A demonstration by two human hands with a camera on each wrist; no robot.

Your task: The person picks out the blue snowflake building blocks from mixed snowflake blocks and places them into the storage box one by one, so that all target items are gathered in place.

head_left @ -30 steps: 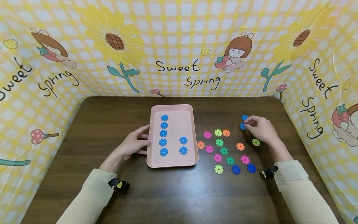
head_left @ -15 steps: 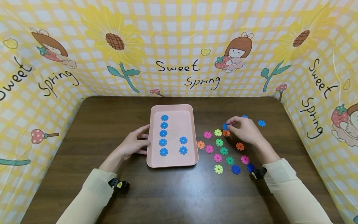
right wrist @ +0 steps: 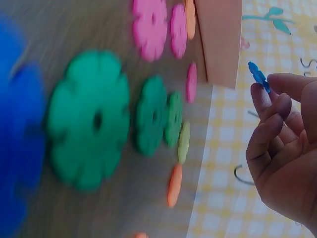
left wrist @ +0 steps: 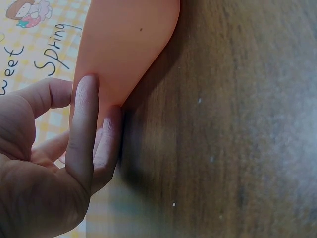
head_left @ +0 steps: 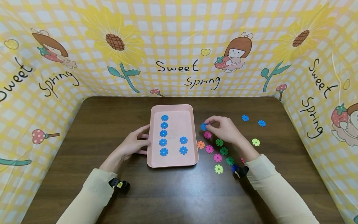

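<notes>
Between thumb and index finger my right hand (head_left: 225,129) pinches a light blue snowflake disc (head_left: 203,126), just off the tray's right side. The right wrist view has this small blue disc edge-on at the fingertips, above the table. My left hand (head_left: 132,143) touches the left side of a pink tray (head_left: 172,163), its fingertips (left wrist: 85,87) against the outer wall. Inside the tray lie blue discs: a column of several along the left, such as the top disc (head_left: 164,118), and two on the right, including the lower disc (head_left: 183,150).
Right of the tray are loose pink, green, orange and yellow-green discs, among them a pink disc (head_left: 217,158) and a green disc (head_left: 230,161). Two light blue discs, including the rightmost one (head_left: 261,123), lie farther back. My right forearm covers part of the group.
My right hand has carried the blue disc leftward over the loose discs toward the tray. A blue disc and a yellow-green one at right are uncovered. My left hand and the tray stay put.
</notes>
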